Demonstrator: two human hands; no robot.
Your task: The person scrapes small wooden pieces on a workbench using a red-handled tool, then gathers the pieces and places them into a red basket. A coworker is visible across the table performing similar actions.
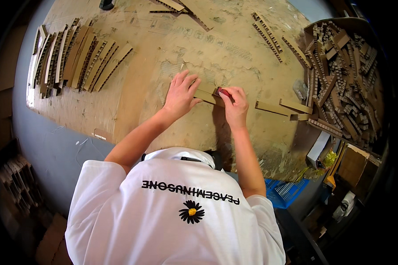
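My left hand (180, 95) lies flat with spread fingers on one end of a brown cardboard strip (206, 96) and holds it down on the cardboard-covered worktable (137, 110). My right hand (235, 107) is closed around a small red tool (224, 92), probably a cutter, and presses it against the strip's right end. Both hands are close together at the table's middle. My fingers hide the tool's tip.
A fanned row of long cardboard strips (75, 59) lies at the far left. A heap of short cardboard pieces (342, 79) fills the right side, with loose strips (278, 107) beside it. More strips (181, 6) lie at the far edge. A blue crate (285, 192) sits below the table.
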